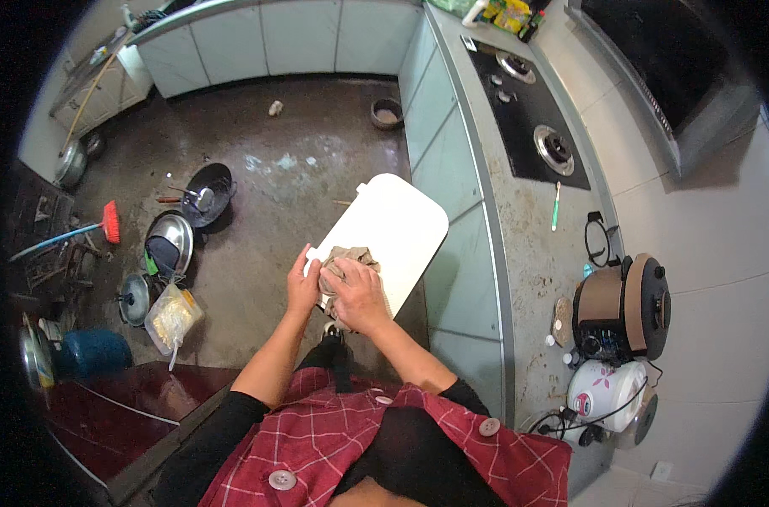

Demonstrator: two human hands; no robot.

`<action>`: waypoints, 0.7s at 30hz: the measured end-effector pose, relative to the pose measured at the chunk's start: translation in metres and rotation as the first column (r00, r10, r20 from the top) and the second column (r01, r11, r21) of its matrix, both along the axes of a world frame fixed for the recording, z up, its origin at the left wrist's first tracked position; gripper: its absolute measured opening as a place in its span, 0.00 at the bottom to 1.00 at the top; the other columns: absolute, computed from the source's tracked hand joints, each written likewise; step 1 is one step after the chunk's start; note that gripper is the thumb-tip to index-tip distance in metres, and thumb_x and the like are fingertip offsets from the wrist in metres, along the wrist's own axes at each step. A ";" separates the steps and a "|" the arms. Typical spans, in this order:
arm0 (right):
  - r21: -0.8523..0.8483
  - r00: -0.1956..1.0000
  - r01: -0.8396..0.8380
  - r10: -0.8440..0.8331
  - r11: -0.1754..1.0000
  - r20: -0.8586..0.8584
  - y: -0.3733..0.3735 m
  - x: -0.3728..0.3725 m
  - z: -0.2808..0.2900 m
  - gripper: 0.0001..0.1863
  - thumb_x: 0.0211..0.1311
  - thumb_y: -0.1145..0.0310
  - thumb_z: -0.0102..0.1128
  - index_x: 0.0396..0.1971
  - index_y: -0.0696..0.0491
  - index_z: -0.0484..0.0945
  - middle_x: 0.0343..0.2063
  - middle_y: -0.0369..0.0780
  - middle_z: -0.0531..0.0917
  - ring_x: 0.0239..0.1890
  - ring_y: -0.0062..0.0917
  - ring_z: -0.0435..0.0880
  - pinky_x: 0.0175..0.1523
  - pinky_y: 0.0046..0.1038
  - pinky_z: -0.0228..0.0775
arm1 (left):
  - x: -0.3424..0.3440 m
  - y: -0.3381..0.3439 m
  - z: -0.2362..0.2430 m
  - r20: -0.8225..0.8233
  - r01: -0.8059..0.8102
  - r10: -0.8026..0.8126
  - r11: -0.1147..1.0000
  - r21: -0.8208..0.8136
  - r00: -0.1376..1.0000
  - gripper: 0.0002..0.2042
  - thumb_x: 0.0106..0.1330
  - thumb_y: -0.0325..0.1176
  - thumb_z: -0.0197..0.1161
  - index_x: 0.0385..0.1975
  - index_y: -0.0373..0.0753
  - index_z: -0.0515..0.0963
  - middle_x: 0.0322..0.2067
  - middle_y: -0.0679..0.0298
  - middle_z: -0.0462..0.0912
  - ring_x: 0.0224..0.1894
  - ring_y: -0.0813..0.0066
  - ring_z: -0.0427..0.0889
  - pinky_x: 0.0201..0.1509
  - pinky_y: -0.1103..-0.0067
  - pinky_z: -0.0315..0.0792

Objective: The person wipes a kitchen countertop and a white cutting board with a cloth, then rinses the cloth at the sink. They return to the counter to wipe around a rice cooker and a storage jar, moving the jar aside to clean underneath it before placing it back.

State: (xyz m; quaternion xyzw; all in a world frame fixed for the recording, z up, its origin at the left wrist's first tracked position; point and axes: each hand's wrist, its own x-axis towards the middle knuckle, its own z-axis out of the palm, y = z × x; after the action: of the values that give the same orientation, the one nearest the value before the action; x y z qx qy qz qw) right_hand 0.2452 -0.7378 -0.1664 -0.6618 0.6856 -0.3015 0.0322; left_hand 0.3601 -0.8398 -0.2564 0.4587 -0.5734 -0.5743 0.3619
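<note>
In front of me, above the floor, is a flat white panel (397,228) with rounded corners and small tabs along its left edge. My left hand (304,283) is closed on the panel's near left edge. A crumpled beige-brown cloth (350,253) is bunched in my right hand (361,296), which presses it against the panel's near left part. The right fingers are curled over the cloth, and its loose end hangs below the hands. The underside of the panel is hidden.
To my right runs a counter (532,279) with a black gas stove (519,106), a brown electric cooker (604,304) and a white rice cooker (604,393). On the floor at left are a wok (208,194), pot lids (173,237), a plastic bag (175,319) and a red-headed broom (110,222). A pot (387,115) sits farther off.
</note>
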 end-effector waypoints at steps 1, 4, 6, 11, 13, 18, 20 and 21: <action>0.002 1.000 -0.004 0.004 1.000 0.006 -0.004 -0.007 0.000 0.29 0.42 0.76 0.57 0.51 0.45 0.75 0.51 0.41 0.72 0.57 0.37 0.69 0.60 0.40 0.59 | 0.002 -0.002 0.004 0.036 0.027 -0.026 0.999 -0.027 0.999 0.21 0.67 0.33 0.57 0.59 0.35 0.68 0.41 0.62 0.78 0.40 0.78 0.74 0.46 0.81 0.69; 0.040 1.000 0.009 -0.008 0.999 -0.020 -0.013 -0.030 0.001 0.26 0.44 0.76 0.55 0.49 0.43 0.76 0.51 0.40 0.73 0.56 0.36 0.70 0.58 0.39 0.59 | 0.004 0.001 0.004 -0.006 0.028 -0.028 0.993 -0.114 1.000 0.20 0.67 0.31 0.56 0.58 0.33 0.69 0.40 0.64 0.79 0.41 0.79 0.74 0.47 0.82 0.69; 0.038 0.998 0.057 -0.056 0.998 -0.031 -0.018 -0.056 0.000 0.24 0.45 0.76 0.53 0.46 0.42 0.77 0.50 0.39 0.74 0.54 0.36 0.71 0.57 0.39 0.61 | 0.001 0.005 0.013 -0.019 0.021 -0.022 0.999 -0.050 1.000 0.21 0.64 0.31 0.57 0.56 0.31 0.70 0.42 0.54 0.81 0.43 0.72 0.79 0.49 0.77 0.71; -0.004 0.966 0.241 -0.240 0.971 -0.098 -0.045 -0.159 -0.021 0.29 0.42 0.79 0.53 0.50 0.44 0.75 0.50 0.43 0.73 0.57 0.40 0.68 0.59 0.44 0.59 | 0.003 0.003 0.012 0.170 0.034 -0.009 0.989 -0.145 0.985 0.21 0.62 0.32 0.57 0.56 0.35 0.70 0.43 0.48 0.81 0.44 0.61 0.82 0.48 0.74 0.73; -0.061 0.928 0.350 -0.355 0.935 -0.114 -0.058 -0.201 -0.023 0.28 0.43 0.79 0.53 0.50 0.47 0.75 0.50 0.44 0.73 0.54 0.42 0.69 0.59 0.44 0.59 | 0.000 0.004 0.011 0.225 0.046 -0.001 0.979 -0.198 0.974 0.21 0.63 0.32 0.56 0.55 0.35 0.70 0.42 0.47 0.81 0.43 0.60 0.82 0.47 0.74 0.73; -0.078 0.877 0.477 -0.480 0.875 -0.020 -0.090 -0.218 -0.041 0.25 0.42 0.80 0.52 0.46 0.51 0.74 0.44 0.45 0.74 0.48 0.43 0.70 0.55 0.41 0.61 | -0.002 0.008 0.013 0.227 -0.014 0.055 0.984 -0.179 0.972 0.19 0.67 0.32 0.50 0.55 0.33 0.71 0.35 0.53 0.81 0.34 0.67 0.79 0.42 0.76 0.72; -0.164 0.962 0.263 -0.272 0.951 -0.031 -0.094 -0.169 -0.022 0.26 0.38 0.80 0.50 0.44 0.51 0.73 0.42 0.44 0.74 0.48 0.41 0.70 0.54 0.41 0.60 | -0.005 0.008 0.000 0.114 -0.112 0.144 0.961 -0.251 0.983 0.18 0.68 0.33 0.49 0.56 0.32 0.71 0.33 0.58 0.81 0.32 0.71 0.76 0.39 0.76 0.72; -0.082 0.991 0.133 -0.130 0.988 0.038 -0.093 -0.150 -0.020 0.22 0.41 0.79 0.51 0.43 0.52 0.73 0.42 0.44 0.73 0.49 0.41 0.69 0.56 0.42 0.59 | -0.010 0.011 -0.003 0.054 -0.145 0.165 0.950 -0.276 0.985 0.18 0.69 0.33 0.48 0.56 0.32 0.70 0.32 0.60 0.81 0.31 0.73 0.75 0.38 0.77 0.71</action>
State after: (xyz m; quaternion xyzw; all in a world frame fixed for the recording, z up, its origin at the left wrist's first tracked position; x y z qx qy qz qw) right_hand 0.0954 -0.8311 -0.1867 -0.6110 0.7137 -0.3425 -0.0046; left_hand 0.3504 -0.8292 -0.2599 0.4702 -0.6221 -0.4424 0.4429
